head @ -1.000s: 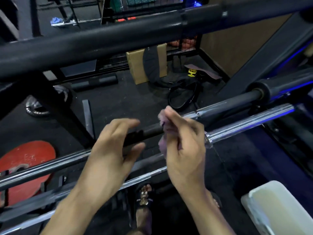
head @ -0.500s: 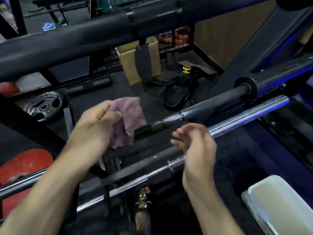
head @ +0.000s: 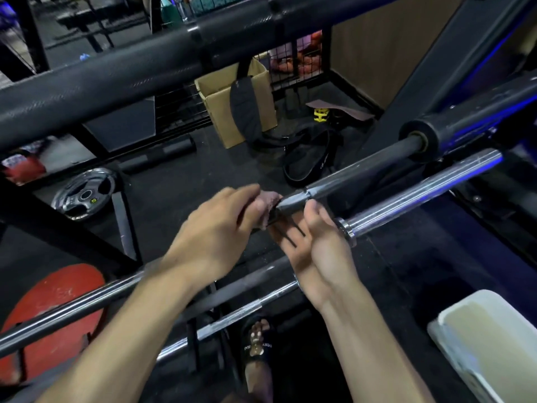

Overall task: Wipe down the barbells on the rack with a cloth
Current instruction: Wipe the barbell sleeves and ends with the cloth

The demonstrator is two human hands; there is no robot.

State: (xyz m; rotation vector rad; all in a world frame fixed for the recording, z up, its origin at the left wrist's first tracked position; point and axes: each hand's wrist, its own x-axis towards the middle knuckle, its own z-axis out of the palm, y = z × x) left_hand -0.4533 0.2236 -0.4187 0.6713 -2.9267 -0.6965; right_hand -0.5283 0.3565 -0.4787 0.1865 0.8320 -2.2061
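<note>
Nearest the camera, a sandalled foot (head: 255, 341) stands on the dark floor below the rack, with a white tub (head: 491, 341) at the lower right edge of the view. Above the foot, two chrome bars cross the rack: a thin lower one (head: 232, 317) and a thicker one (head: 418, 189) whose collar sits just beside the right hand.

The left hand (head: 215, 231) grips a pinkish cloth (head: 268, 203) bunched around the dark barbell (head: 357, 173), fingers curled over the top of it. The right hand (head: 316, 242) lies palm up beneath the same bar, its fingers relaxed and mostly straight, thumb touching the bar's underside.

To wipe well here, the cloth probably needs to wrap fully round the shaft and slide along it while the right hand steadies the bar from rolling; a pinch at one spot would miss the underside.

Counted on the rack: three bars at hand level, and one thick black padded bar (head: 122, 80) across the top. Further off on the floor lie a red plate (head: 55, 303), one chrome weight plate (head: 84, 196), and one cardboard box (head: 226, 97).
</note>
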